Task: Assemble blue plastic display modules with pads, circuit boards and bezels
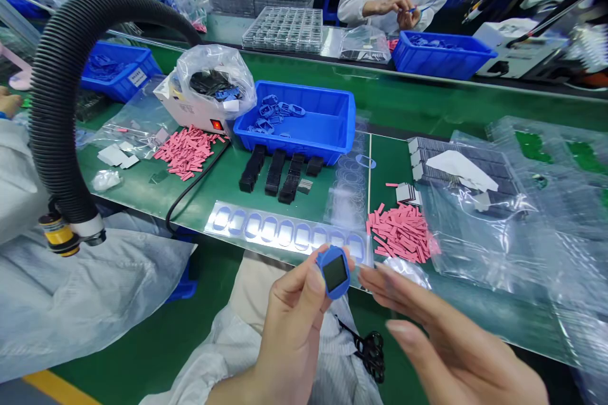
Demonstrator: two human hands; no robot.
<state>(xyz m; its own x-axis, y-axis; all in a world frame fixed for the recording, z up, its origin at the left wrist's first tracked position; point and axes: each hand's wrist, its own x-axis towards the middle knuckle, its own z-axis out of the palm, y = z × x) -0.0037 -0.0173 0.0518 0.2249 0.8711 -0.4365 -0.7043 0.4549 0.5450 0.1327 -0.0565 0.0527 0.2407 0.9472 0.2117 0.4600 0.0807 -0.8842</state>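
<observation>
The left hand (297, 307) pinched 1 blue casing (335, 271) with a dark square face between thumb and fingers, raised over the bench's near edge. The right hand (446, 332) was open just beside it, fingers apart from the thumb. Behind the casing lay 1 clear strip (278, 232) bearing at least 8 blue oval outlines; the fingers hid part of its end. Farther back stood 4 black stacks (274, 172), 3 long and 1 short, touching or near the middle one of 3 blue bins (332, 126). The bench held 2 pink heaps (401, 232), 1 at each side. Across it, a co-worker's 2 hands (396, 6) met around something small.
</observation>
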